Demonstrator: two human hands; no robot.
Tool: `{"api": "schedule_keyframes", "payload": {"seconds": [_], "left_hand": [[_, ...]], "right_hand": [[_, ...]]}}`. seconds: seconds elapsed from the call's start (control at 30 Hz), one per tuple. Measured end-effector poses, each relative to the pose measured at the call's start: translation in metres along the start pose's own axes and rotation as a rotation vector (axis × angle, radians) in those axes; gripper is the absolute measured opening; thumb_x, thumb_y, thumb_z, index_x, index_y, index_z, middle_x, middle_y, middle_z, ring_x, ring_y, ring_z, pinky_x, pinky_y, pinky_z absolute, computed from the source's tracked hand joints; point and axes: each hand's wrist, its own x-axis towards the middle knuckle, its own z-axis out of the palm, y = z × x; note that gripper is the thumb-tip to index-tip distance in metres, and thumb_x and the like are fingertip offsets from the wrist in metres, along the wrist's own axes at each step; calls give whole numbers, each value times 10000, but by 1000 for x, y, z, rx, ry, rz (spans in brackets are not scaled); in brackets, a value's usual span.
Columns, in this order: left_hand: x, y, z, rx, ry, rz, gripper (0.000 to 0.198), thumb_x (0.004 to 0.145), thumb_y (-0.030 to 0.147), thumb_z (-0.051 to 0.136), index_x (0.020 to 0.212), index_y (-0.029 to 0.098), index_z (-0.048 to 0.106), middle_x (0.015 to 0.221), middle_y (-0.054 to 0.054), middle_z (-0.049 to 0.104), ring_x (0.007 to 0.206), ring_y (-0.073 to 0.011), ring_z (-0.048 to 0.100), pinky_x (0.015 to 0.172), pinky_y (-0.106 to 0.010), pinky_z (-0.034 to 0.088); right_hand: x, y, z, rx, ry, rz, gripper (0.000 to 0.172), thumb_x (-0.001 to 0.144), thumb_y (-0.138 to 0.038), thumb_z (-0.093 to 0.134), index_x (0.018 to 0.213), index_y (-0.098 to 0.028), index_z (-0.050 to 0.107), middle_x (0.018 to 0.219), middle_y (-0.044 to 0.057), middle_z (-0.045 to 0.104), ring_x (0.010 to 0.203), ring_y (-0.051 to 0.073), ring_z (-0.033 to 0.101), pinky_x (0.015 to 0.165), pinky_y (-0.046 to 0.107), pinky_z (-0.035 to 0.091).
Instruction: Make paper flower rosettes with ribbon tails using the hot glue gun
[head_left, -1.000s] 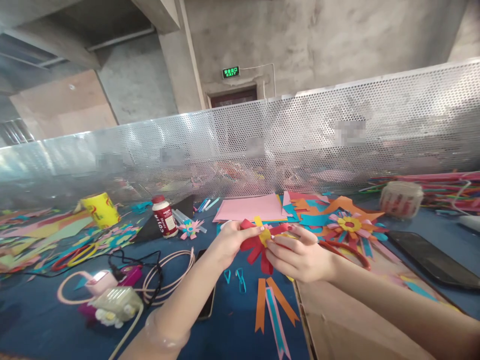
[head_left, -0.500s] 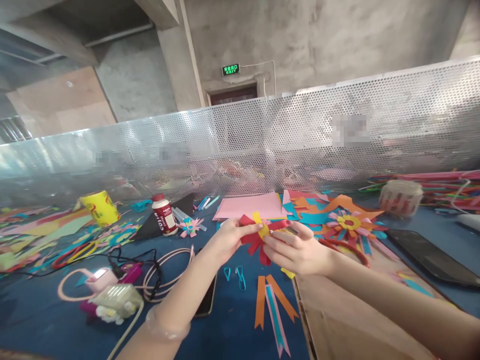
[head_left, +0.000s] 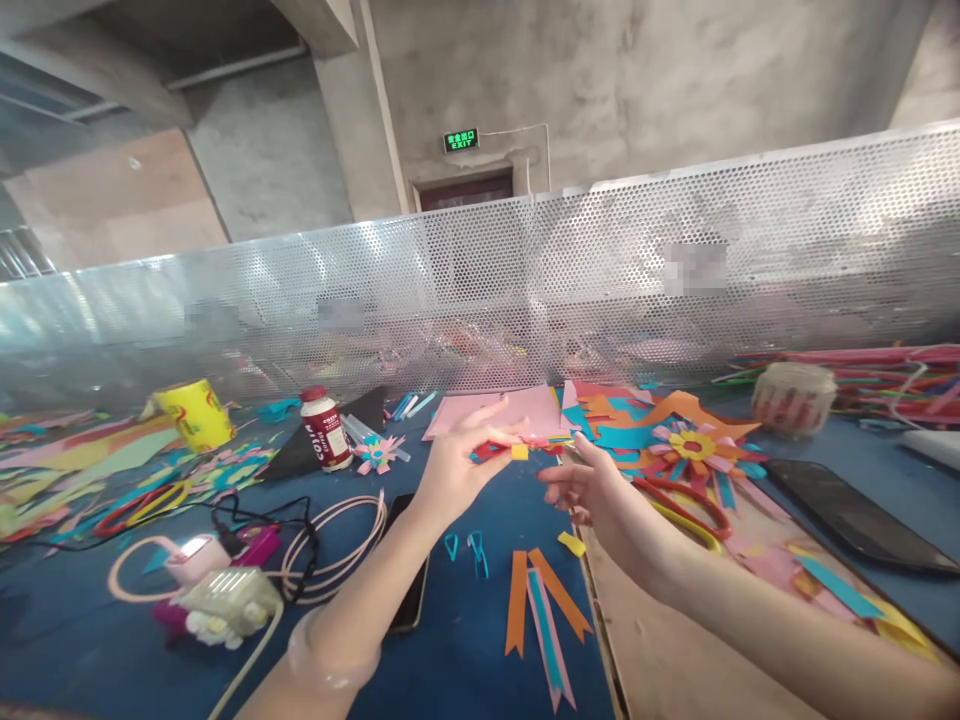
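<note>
In the head view, my left hand pinches a red paper flower between thumb and fingers. The flower is turned nearly edge-on, and a small yellow paper piece sticks out at its near side. Close by on the right is my right hand, its thumb side near the flower's right end and the other fingers loosely curled, apart from the thumb. Below the hands, orange paper strips and a pink-and-blue strip lie on the blue table, with small blue paper loops to their left.
Red-and-yellow scissors, a finished paper flower and a black phone lie right. A bottle, a yellow roll, coiled cable and a power adapter occupy the left. A perforated metal screen stands behind.
The red flower has tilted from facing me to nearly edge-on. My right hand has drawn slightly back and down from it, uncovering the yellow scrap and scissors on the table.
</note>
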Motion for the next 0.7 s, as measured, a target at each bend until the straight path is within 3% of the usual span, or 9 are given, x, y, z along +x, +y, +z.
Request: {"api": "schedule_keyframes", "payload": {"seconds": [0.13,0.27,0.33,0.4,0.47,0.57,0.7], "left_hand": [[1,-11,1,158,-141,141,171,831,241,568,897,307,710,1220,-6,599,1312,-221,331,1105,-438,188],[7,-24,-1,-28,-181,29,198,783,225,624,951,300,698,1329,4,505,1370,-209,203,1134,-398,133],[9,-31,-3,-132,-172,-40,356,753,204,651,1095,303,631,1407,3,412,1379,-208,182,1132,-374,150],[11,-38,-8,-226,-166,-114,579,727,192,662,1263,316,481,1460,-25,321,1348,-229,273,1093,-380,250],[12,-44,-11,-344,-200,-214,695,704,195,649,1333,299,372,1418,-92,382,1220,-250,464,990,-390,386],[11,-50,-11,-493,-283,-347,554,706,264,583,1244,195,473,1177,-146,593,943,-234,635,823,-372,490],[9,-50,3,-566,-244,-434,362,754,321,571,1053,117,578,980,-129,656,809,-182,645,739,-309,506]], "right_hand": [[8,4,3,254,-10,253,426,822,-554,425,905,-177,606,903,108,676,764,205,636,587,302,450],[12,-1,3,382,36,314,249,715,-423,598,818,-199,572,945,78,672,849,198,629,621,279,441],[15,-2,3,403,72,295,221,694,-392,622,786,-201,562,939,58,666,843,186,624,628,270,434],[18,0,3,393,100,266,215,698,-376,634,788,-194,563,913,49,660,831,179,621,637,270,434],[22,3,4,351,114,232,219,739,-373,620,818,-174,573,886,46,652,825,174,615,662,284,444],[28,6,6,228,108,159,226,800,-368,598,846,-146,591,866,32,642,828,164,603,725,322,458],[32,9,7,-10,55,34,299,823,-438,564,859,-145,614,846,27,645,831,174,603,745,334,460]]}}
